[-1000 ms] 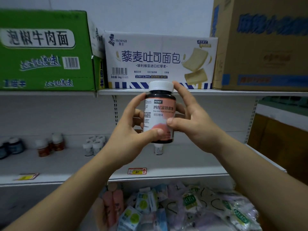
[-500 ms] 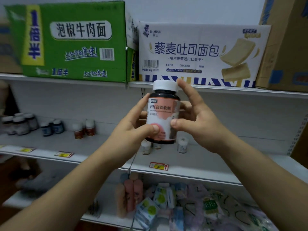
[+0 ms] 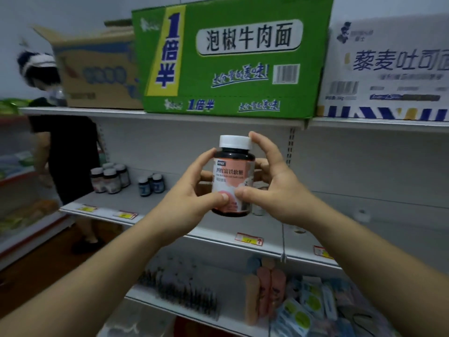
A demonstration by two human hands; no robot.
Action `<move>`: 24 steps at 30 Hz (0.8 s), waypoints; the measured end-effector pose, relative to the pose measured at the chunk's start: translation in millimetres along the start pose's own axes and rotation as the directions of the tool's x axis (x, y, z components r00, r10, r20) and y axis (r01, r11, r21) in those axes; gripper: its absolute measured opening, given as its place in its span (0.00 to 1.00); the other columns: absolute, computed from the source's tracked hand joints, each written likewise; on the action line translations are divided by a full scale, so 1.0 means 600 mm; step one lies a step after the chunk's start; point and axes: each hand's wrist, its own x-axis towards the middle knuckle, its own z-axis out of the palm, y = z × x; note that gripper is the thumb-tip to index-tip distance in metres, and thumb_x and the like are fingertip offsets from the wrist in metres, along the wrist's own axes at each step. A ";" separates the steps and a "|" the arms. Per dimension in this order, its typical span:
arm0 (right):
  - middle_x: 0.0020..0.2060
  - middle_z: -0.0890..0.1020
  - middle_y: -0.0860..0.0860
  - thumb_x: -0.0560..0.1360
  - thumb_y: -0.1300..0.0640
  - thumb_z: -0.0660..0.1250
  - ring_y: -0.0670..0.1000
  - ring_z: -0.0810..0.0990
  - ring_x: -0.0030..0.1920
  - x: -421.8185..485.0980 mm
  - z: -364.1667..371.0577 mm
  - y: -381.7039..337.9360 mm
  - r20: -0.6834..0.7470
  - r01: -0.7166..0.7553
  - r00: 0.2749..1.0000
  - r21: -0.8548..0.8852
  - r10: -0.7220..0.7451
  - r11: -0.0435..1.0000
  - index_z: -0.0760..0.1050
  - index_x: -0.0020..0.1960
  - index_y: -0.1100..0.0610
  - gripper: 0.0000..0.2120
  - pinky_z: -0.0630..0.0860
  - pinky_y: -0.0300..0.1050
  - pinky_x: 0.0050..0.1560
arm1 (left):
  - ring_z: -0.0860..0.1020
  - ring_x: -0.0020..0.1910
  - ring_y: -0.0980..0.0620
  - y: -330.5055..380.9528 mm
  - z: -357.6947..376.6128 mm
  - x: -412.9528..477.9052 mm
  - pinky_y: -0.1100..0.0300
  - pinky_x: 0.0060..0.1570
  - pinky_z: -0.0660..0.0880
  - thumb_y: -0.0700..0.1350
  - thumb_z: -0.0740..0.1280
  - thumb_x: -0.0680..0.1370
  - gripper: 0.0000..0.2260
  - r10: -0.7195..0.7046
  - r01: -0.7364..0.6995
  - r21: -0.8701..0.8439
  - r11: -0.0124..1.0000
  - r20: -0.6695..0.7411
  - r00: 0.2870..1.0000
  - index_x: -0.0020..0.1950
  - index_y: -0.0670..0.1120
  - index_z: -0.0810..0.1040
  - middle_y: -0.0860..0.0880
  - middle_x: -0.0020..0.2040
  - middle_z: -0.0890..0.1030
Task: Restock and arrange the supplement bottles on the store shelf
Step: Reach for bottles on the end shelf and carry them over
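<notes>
Bottle (image 3: 232,181) | upright | gripped by left hand (image 3: 187,203), right hand (image 3: 279,188)

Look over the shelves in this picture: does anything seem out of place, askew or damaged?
The brown box on the top shelf, left of the green box, has its flap sticking up open. The shelved bottles stand upright.

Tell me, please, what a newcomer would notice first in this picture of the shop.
First comes the dark round bottle with a white cap and pink label, held upright in the middle of the view between the left hand and the right hand. Above it, the big green cardboard box sits on the top shelf. At the far left stands a person in a black shirt.
</notes>
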 end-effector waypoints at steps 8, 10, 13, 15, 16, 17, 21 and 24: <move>0.56 0.72 0.42 0.70 0.61 0.72 0.40 0.76 0.54 0.153 0.186 0.059 0.080 -0.064 0.995 0.044 0.061 0.997 0.53 0.65 0.29 0.41 0.77 0.34 0.49 | 0.78 0.50 0.66 -0.102 -0.208 0.012 0.67 0.45 0.76 0.40 0.70 0.72 0.35 -0.128 0.133 0.137 0.982 -0.045 0.991 0.63 0.74 0.58 0.53 0.56 0.76; 0.59 0.72 0.46 0.69 0.60 0.73 0.45 0.77 0.57 0.196 0.221 0.086 0.089 -0.067 0.994 0.045 0.062 0.997 0.54 0.64 0.27 0.41 0.78 0.45 0.56 | 0.77 0.48 0.70 -0.129 -0.243 0.025 0.72 0.41 0.75 0.38 0.69 0.73 0.34 -0.150 0.159 0.138 0.978 -0.074 0.986 0.63 0.72 0.58 0.55 0.56 0.76; 0.62 0.71 0.48 0.66 0.56 0.75 0.51 0.75 0.61 0.262 0.267 0.131 0.102 -0.065 0.993 0.017 0.063 0.998 0.54 0.64 0.26 0.42 0.75 0.56 0.60 | 0.78 0.52 0.65 -0.173 -0.291 0.051 0.66 0.48 0.77 0.37 0.67 0.74 0.33 -0.188 0.205 0.122 0.971 -0.135 0.973 0.64 0.70 0.59 0.56 0.56 0.77; 0.62 0.71 0.47 0.67 0.56 0.75 0.50 0.74 0.61 0.306 0.294 0.162 0.123 -0.067 0.990 0.028 0.063 0.997 0.54 0.65 0.27 0.42 0.75 0.55 0.61 | 0.77 0.56 0.60 -0.199 -0.323 0.073 0.61 0.54 0.75 0.37 0.67 0.74 0.32 -0.212 0.237 0.125 0.964 -0.186 0.960 0.68 0.66 0.60 0.57 0.57 0.77; 0.63 0.70 0.47 0.67 0.56 0.74 0.48 0.74 0.61 0.329 0.307 0.175 0.139 -0.068 0.988 0.034 0.063 0.997 0.53 0.65 0.28 0.41 0.75 0.52 0.61 | 0.76 0.57 0.60 -0.211 -0.340 0.084 0.62 0.54 0.75 0.37 0.67 0.74 0.31 -0.221 0.251 0.129 0.959 -0.211 0.952 0.70 0.64 0.61 0.58 0.57 0.77; 0.63 0.70 0.47 0.68 0.57 0.74 0.47 0.74 0.61 0.351 0.321 0.188 0.157 -0.070 0.986 0.038 0.063 0.997 0.53 0.66 0.30 0.41 0.75 0.49 0.60 | 0.76 0.57 0.60 -0.223 -0.358 0.096 0.63 0.52 0.74 0.37 0.66 0.75 0.31 -0.231 0.269 0.140 0.953 -0.235 0.944 0.70 0.62 0.62 0.57 0.58 0.77; 0.67 0.69 0.49 0.69 0.59 0.73 0.49 0.73 0.62 0.431 0.390 0.231 0.232 -0.089 0.970 0.066 0.071 0.994 0.51 0.68 0.32 0.42 0.74 0.49 0.62 | 0.74 0.59 0.55 -0.271 -0.432 0.123 0.61 0.52 0.72 0.38 0.65 0.76 0.28 -0.286 0.362 0.187 0.913 -0.337 0.897 0.71 0.59 0.63 0.51 0.62 0.75; 0.69 0.67 0.49 0.68 0.58 0.73 0.50 0.70 0.66 0.476 0.444 0.259 0.273 -0.110 0.957 0.041 0.095 0.993 0.50 0.70 0.33 0.44 0.71 0.55 0.65 | 0.75 0.58 0.53 -0.305 -0.484 0.131 0.62 0.48 0.73 0.38 0.65 0.76 0.27 -0.321 0.415 0.199 0.888 -0.379 0.868 0.70 0.60 0.64 0.51 0.64 0.73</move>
